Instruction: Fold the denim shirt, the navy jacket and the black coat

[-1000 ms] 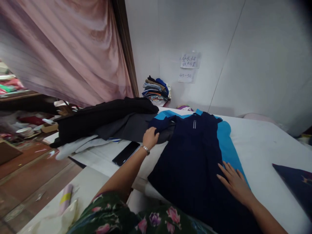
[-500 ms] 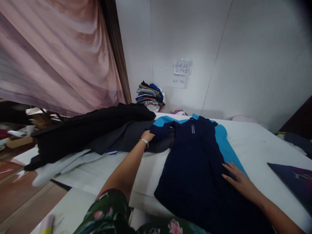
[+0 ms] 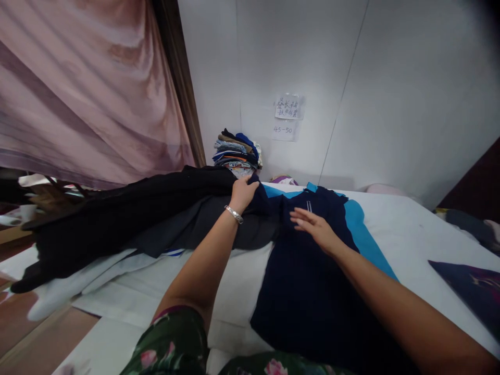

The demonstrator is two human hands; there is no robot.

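Observation:
A navy shirt (image 3: 312,281) with bright blue shoulders and sleeve panels lies spread on the white table, its collar at the far end. My left hand (image 3: 242,192), with a silver bracelet at the wrist, pinches the shirt's left sleeve near the cuff and lifts it a little. Over the chest, close to two small white stripes, my right hand (image 3: 312,226) hovers with fingers stretched out and holding nothing. The shirt's right sleeve (image 3: 371,242) lies flat along its side. My right forearm hides part of the lower body of the shirt.
Black and dark grey garments (image 3: 128,213) lie heaped on the left. A stack of folded clothes (image 3: 237,152) stands by the wall, below and left of paper signs (image 3: 288,108). A dark printed item (image 3: 469,291) lies at the right, and a pink curtain (image 3: 86,83) hangs at the left.
My left hand has carried the sleeve cuff up and away from me. My right hand has moved from the right side of the shirt to above its chest.

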